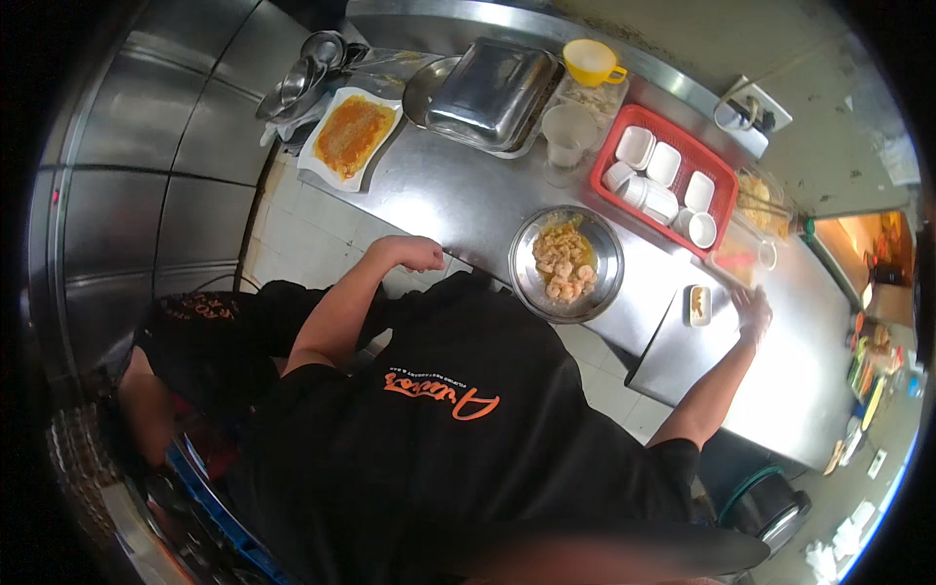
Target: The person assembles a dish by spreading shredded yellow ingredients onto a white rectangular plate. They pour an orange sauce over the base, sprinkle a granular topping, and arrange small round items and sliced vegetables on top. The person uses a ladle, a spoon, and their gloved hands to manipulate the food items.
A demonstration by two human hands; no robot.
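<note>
My left hand (419,255) is curled into a loose fist at the front edge of the steel counter, with nothing visible in it. To its right stands a round steel bowl (519,263) holding pale meat pieces, several shrimp and yellowish sauce. My right hand (753,312) reaches out over the counter at the right, fingers stretched and slightly blurred. It is nearest a clear plastic container (733,257); whether they touch I cannot tell. Left of that hand sits a small white dish (699,306) with brown bits inside.
A red basket (606,146) holds several white dishes and cups. Behind are a covered steel tray (492,93), a clear pitcher (568,136) and a yellow cup (592,62). A white plate (310,162) of orange-sauced food lies left. Another person (210,336) is close at my left.
</note>
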